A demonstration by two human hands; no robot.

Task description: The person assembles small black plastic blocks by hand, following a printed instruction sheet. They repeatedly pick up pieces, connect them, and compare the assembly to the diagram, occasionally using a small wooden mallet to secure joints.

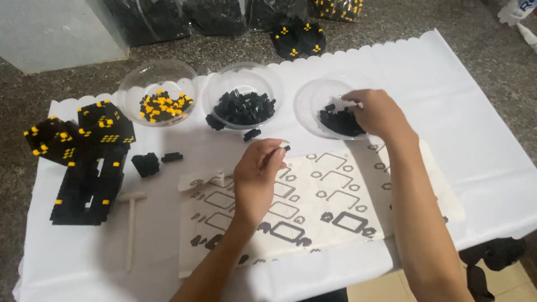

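My left hand [258, 173] hovers over a white sheet printed with block outlines [324, 196] and pinches a small black brick [286, 148] between thumb and fingertips. My right hand [376, 112] reaches into the right clear bowl [313, 100], its fingers closed on small black pieces [340, 122] inside. Several black pieces [347, 221] lie placed on the sheet's outlines near its front edge.
A middle clear bowl [241, 75] holds black bricks, and a left bowl [158, 84] holds black and yellow ones. A black and yellow built block figure [84, 162] lies at the left, with a small white mallet [132, 223] beside it. Black bags [296, 36] lie behind the white cloth.
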